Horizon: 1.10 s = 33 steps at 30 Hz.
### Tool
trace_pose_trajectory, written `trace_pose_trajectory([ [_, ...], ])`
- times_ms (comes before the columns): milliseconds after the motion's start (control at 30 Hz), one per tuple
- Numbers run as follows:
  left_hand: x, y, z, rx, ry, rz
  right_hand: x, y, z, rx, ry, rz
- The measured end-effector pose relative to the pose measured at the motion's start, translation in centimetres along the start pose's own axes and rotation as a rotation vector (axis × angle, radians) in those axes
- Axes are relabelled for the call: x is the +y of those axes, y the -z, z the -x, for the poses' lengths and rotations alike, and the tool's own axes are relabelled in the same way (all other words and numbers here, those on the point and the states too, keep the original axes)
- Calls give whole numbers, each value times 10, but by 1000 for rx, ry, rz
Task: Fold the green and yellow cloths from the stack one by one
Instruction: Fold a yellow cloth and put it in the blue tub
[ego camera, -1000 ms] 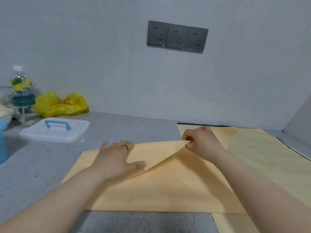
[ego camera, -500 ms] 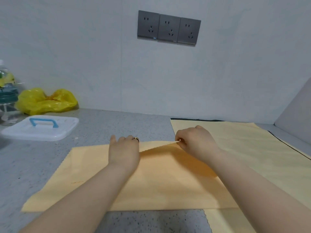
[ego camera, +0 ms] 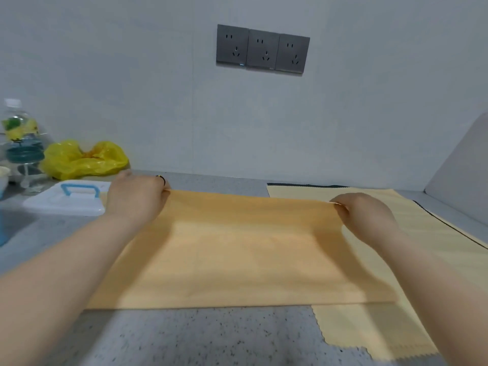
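Cloth [ego camera: 245, 249], yellow and folded, lies on the table [ego camera: 211, 339], overlapping the stack [ego camera: 383, 334]; left hand [ego camera: 136, 199] and right hand [ego camera: 367, 217] pinch its far corners between curled fingers.

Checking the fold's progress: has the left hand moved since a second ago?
Yes. The left hand has gone farther back and leftward, pulling the yellow cloth edge with it, and now sits right beside the white lid.

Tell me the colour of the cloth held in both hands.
The cloth is plain orange-yellow, with no pattern; it shows best in the head view.
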<state>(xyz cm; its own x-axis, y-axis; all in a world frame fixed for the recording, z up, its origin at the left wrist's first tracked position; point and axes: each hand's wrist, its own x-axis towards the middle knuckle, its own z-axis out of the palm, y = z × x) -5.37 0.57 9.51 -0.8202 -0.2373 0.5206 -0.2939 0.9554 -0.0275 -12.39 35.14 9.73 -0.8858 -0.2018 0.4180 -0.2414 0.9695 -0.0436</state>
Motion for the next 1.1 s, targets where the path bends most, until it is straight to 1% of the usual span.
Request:
trace_pose_trajectory([
  [67,-5,14,10,91,-26,124,2,5,10,6,-15,-66],
  [133,-12,26,26,128,-72,206,5,7,25,16,-36,-125],
  [233,-25,25,56,83,-110,224,10,3,53,14,-35,-170],
  [367,-35,5,95,-38,-168,228,14,-14,82,-111,-8,-166],
  [500,-39,-15,123,-68,-181,285,20,-24,101,-162,-24,-180],
  [667,-45,-26,141,-126,-174,276,22,-34,115,-193,1,-177],
  [800,-49,-22,147,-112,-153,333,25,-39,121,-204,20,-213],
  [867,-50,-16,149,-76,-216,346,25,-39,122,-206,12,-244],
  [933,-53,-14,150,30,-328,317,25,-38,123,-213,6,-271],
  [1000,-55,-10,152,-11,-350,294,26,-37,123,-217,5,-285],
  [1100,-56,-6,153,-72,-302,297,25,-35,124,-204,-1,-313],
])
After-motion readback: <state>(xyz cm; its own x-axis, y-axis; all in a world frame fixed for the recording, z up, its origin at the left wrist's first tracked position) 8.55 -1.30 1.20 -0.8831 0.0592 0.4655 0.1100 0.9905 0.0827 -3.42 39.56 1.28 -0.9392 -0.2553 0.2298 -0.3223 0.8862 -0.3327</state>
